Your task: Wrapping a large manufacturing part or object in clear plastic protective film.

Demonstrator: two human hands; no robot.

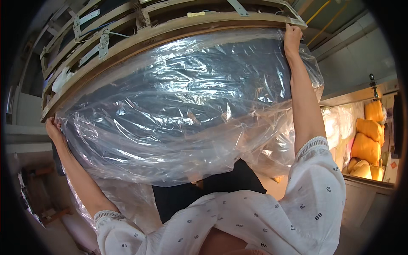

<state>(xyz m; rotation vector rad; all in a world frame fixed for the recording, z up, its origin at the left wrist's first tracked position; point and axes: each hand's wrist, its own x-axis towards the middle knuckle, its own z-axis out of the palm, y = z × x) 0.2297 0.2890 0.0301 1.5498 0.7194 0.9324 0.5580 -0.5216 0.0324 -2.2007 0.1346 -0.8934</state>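
Observation:
A large sheet of clear plastic [170,89] lies wrinkled and shiny over a dark blue-grey padded piece in front of me. Its far edge runs along a wooden frame [204,22]. At the frame's near left corner, my left hand [54,128] is closed on the plastic. My right hand [293,40] is closed too, gripping the plastic at the frame's far right corner. Both arms are stretched wide, and the fingertips are partly hidden. The plastic's loose near part hangs down in front of my body.
Metal brackets [103,46] and a coil spring [139,13] are fixed to the frame's slats. A pale wall ledge [357,91] stands at the right. Beyond it are stacked orange-lit bundles [366,146]. Wooden pieces [55,216] stand at the lower left.

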